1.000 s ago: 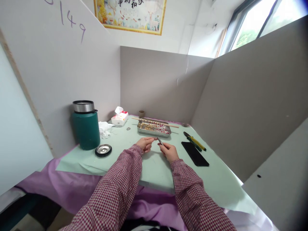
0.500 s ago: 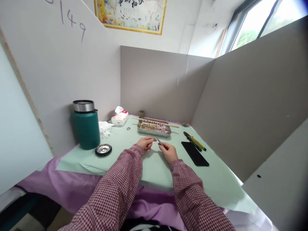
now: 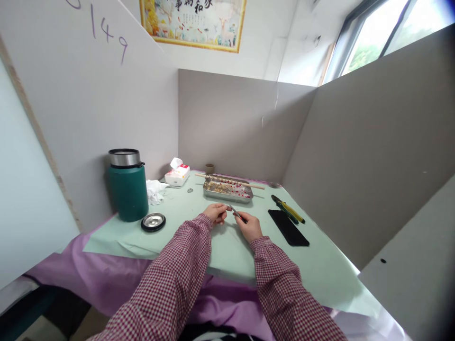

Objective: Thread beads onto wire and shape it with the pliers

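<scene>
**Two hands meet over a slim metal tool at a partitioned desk**

Head camera view, looking down along two red-and-white checked sleeves.

Writing: the number "149" (image 3: 106, 35) is handwritten in purple marker on the grey partition to the left. A gold-framed poster (image 3: 194, 21) on the far wall carries Chinese characters, cut off by the top edge. The print on a red-and-white tissue pack (image 3: 177, 174) is too small to read.

Room and surface: grey partition boards (image 3: 231, 123) enclose the desk on three sides, and a window (image 3: 391, 28) shows at upper right. A mint-green mat (image 3: 320, 265) covers the desk, over a purple cloth (image 3: 106, 274).

At left stands a dark green flask (image 3: 128, 187), with a round metal lid (image 3: 152, 221) just beside it. Towards the back lies a metal tray (image 3: 227, 197) of small red and gold pieces, a wooden stick (image 3: 231, 180) behind it. At right, yellow-handled pliers (image 3: 288, 209) lie near a black phone (image 3: 287, 227).

The hands: the right hand (image 3: 249, 225) is closed around a slim metal tool (image 3: 234, 211), thin, grey and pointed, held above the middle of the mat in front of the tray. Its tip reaches the left hand (image 3: 215, 213), whose fingers are curled and pinched; what they pinch is too small to tell.
</scene>
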### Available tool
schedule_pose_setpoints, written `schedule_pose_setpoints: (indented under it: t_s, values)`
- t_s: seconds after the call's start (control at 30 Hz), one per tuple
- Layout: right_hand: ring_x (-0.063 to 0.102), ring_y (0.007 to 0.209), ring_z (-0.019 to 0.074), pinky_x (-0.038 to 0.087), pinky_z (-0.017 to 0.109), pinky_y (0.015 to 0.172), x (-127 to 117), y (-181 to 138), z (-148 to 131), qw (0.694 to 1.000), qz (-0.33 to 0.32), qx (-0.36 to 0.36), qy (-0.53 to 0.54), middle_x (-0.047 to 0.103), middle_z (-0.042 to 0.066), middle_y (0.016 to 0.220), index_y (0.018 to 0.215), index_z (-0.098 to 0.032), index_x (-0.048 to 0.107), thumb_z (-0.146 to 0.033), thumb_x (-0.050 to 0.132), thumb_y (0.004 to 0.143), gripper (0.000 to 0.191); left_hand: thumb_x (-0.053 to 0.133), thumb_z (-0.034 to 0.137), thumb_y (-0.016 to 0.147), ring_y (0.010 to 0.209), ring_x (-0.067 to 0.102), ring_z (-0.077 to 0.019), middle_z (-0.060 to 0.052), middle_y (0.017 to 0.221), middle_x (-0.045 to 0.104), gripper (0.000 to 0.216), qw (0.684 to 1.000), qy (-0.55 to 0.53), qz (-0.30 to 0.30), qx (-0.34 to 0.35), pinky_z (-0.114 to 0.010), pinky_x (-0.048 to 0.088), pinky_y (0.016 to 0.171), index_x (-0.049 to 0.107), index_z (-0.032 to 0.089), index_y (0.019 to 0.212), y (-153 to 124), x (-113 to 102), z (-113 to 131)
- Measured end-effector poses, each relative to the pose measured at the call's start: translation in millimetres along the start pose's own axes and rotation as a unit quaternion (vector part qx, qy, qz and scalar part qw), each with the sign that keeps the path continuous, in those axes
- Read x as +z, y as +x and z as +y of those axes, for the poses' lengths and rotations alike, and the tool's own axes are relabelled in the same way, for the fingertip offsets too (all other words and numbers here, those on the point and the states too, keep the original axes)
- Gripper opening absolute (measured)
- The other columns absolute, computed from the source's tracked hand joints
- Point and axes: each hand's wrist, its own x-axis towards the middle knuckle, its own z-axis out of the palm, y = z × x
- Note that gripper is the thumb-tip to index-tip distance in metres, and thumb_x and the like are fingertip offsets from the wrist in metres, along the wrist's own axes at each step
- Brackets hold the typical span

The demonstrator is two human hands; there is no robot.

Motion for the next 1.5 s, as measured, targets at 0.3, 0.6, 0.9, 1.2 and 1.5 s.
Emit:
schedule_pose_setpoints:
  t_s: [0.3, 0.6, 0.9, 1.2, 1.5]
  values:
    - [0.061, 0.081, 0.0190, 0.045, 0.030, 0.077, 2, 2, 2, 1.000, 0.006, 0.000, -0.016, 0.068, 0.004, 0.086, 0.084, -0.019, 0.069, -0.027, 0.051, 0.073, 0.023, 0.057, 0.031, 0.071, 0.028, 0.025, -0.0023, 0.006, 0.040, 0.046, 0.024, 1.000, -0.003, 0.000, 0.003, -0.019, 0.030, 0.035, 0.056, 0.009, 0.082, 3, -3, -2]
    - [0.060, 0.077, 0.0179, 0.046, 0.029, 0.073, 1, 1, 3, 0.999, -0.008, -0.022, -0.035, 0.067, 0.005, 0.085, 0.086, -0.018, 0.068, -0.026, 0.051, 0.074, 0.023, 0.059, 0.037, 0.070, 0.027, 0.027, -0.0037, 0.009, 0.035, 0.040, 0.029, 0.999, 0.033, 0.009, -0.010, -0.018, 0.026, 0.032, 0.055, 0.011, 0.081, 1, -3, -2]
    - [0.060, 0.079, 0.0177, 0.045, 0.029, 0.075, 1, 1, 1, 0.999, -0.002, -0.022, -0.023, 0.067, 0.004, 0.085, 0.085, -0.018, 0.067, -0.026, 0.051, 0.074, 0.021, 0.055, 0.039, 0.073, 0.024, 0.020, -0.0035, 0.012, 0.032, 0.030, 0.031, 0.998, 0.049, -0.013, -0.025, -0.017, 0.021, 0.030, 0.054, 0.012, 0.090, 1, -7, -3]
    - [0.060, 0.080, 0.0173, 0.045, 0.029, 0.077, 0, 1, -1, 0.999, -0.001, -0.049, -0.007, 0.066, 0.005, 0.088, 0.088, -0.019, 0.067, -0.025, 0.050, 0.075, 0.022, 0.054, 0.032, 0.076, 0.026, 0.017, -0.0034, 0.012, 0.033, 0.027, 0.021, 0.996, -0.041, -0.067, -0.049, -0.015, 0.018, 0.030, 0.052, 0.014, 0.087, -7, -6, 5]
    - [0.061, 0.083, 0.0185, 0.045, 0.031, 0.079, 0, 2, 1, 0.999, -0.009, 0.000, 0.036, 0.067, 0.004, 0.090, 0.090, -0.018, 0.067, -0.029, 0.049, 0.074, 0.026, 0.052, 0.028, 0.077, 0.027, 0.015, -0.0037, 0.011, 0.034, 0.025, 0.020, 0.986, -0.067, -0.120, -0.091, -0.015, 0.016, 0.029, 0.053, 0.014, 0.092, -7, -11, 5]
